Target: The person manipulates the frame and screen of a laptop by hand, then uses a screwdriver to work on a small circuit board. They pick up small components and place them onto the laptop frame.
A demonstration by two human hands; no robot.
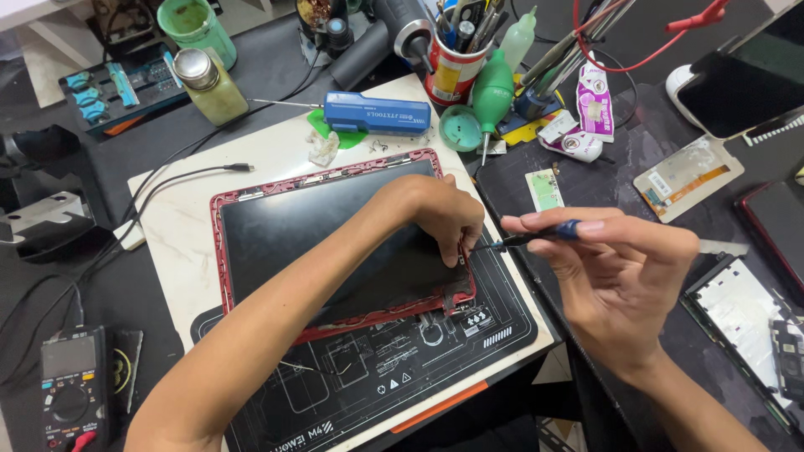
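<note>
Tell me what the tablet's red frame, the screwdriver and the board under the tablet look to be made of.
Red frame: likely moulded plastic, matte, with scuffed, uneven edges.
Screwdriver, held in the right hand: dark metal shaft, apparently a blue plastic or rubber grip.
Board: pale with faint veining, semi-gloss; possibly marble or laminate.
The left hand presses the tablet's dark glossy panel, probably glass.

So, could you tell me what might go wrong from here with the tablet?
The right hand aims a thin screwdriver at the tablet corner beside the left hand fingers; a slip could jab them or scratch the dark panel. Prying there might crack the panel or red frame.
</note>
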